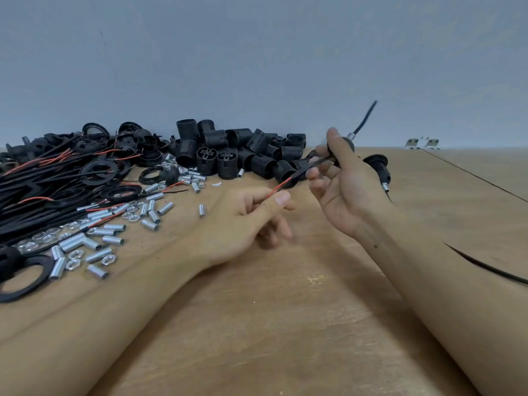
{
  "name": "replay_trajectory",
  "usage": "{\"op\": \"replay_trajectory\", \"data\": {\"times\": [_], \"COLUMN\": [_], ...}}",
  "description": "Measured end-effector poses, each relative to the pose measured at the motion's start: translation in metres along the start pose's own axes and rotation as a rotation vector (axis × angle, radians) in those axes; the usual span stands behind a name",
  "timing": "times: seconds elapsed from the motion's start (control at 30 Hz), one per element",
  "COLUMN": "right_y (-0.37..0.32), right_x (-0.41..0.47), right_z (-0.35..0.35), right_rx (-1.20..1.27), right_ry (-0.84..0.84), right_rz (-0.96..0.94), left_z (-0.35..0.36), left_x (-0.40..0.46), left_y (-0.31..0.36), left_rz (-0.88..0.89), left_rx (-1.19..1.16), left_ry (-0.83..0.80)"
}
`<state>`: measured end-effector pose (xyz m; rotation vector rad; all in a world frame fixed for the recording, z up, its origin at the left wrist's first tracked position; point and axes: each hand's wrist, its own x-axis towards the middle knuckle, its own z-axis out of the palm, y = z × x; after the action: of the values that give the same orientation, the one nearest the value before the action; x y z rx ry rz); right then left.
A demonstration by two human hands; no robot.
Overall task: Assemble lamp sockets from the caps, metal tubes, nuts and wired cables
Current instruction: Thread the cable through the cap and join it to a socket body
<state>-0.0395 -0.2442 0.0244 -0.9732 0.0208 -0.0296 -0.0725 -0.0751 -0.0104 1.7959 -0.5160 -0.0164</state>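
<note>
The wired cable (303, 172) is being held in the air above the middle of the wooden table (285, 310), its long axis slanting from lower left to upper right. Its red lead (275, 190) is pointing down towards the left hand (251, 212), which is pinching that end between thumb and forefinger. Farther up the same line, the right hand (340, 181) is gripping the black sheath in curled fingers, and beyond its thumb the cable is carrying a small metal tube (350, 136) before the free end (365, 118) is rising towards the wall. So the left hand is sitting nearer the wire tip and the right hand nearer the tube; any sliding of parts is likely running along this slant. Just beyond the right hand a finished socket (377, 167) is lying on the table. Towards the left edge, loose tubes (114, 227), nuts (75, 254) and threaded black shells (228, 155) are lying heaped.
</note>
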Motion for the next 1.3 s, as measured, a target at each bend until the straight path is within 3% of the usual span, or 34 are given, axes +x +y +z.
{"op": "replay_trajectory", "data": {"times": [0.07,0.27,0.43,0.5,0.53,0.57,0.63,0.7,0.87,1.03,1.07,1.13,1.2,1.3], "right_y": [0.002,0.011,0.017,0.019,0.019,0.018,0.019,0.023,0.023,0.027,0.027,0.025,0.021,0.022], "right_x": [0.000,0.002,0.008,0.001,-0.002,-0.005,-0.010,-0.011,-0.010,-0.015,-0.016,-0.013,-0.008,-0.007], "right_z": [-0.002,-0.007,-0.013,-0.012,-0.010,-0.008,-0.005,-0.006,-0.006,-0.003,-0.002,-0.004,-0.007,-0.009], "right_rx": [-0.083,-0.716,-1.177,-1.423,-1.505,-1.507,-1.447,-1.504,-1.252,-1.052,-1.054,-1.285,-1.526,-1.451], "right_ry": [0.042,0.292,0.386,0.369,0.262,0.066,-0.343,-0.532,-0.464,-0.494,-0.501,-0.516,-0.522,-0.524], "right_rz": [-0.028,-0.198,-0.130,-0.355,-0.529,-0.639,-0.603,-0.588,-0.693,-0.559,-0.584,-0.706,-0.654,-0.545], "left_z": [-0.004,-0.018,-0.020,-0.022,-0.022,-0.022,-0.023,-0.026,-0.035,-0.042,-0.044,-0.049,-0.054,-0.055], "left_x": [0.002,0.004,0.007,0.008,0.008,0.009,0.011,0.012,0.014,0.014,0.014,0.013,0.011,0.008], "left_y": [-0.004,-0.005,-0.015,-0.017,-0.018,-0.019,-0.020,-0.018,-0.016,-0.020,-0.021,-0.022,-0.024,-0.029], "left_rz": [0.016,0.057,0.004,0.009,0.021,0.035,0.062,0.077,0.112,0.111,0.113,0.117,0.121,0.100], "left_rx": [0.079,0.066,0.205,0.215,0.218,0.215,0.175,0.107,0.075,0.175,0.212,0.294,0.391,0.574], "left_ry": [0.106,0.230,0.222,0.219,0.227,0.247,0.318,0.368,0.410,0.442,0.453,0.446,0.374,0.274]}}
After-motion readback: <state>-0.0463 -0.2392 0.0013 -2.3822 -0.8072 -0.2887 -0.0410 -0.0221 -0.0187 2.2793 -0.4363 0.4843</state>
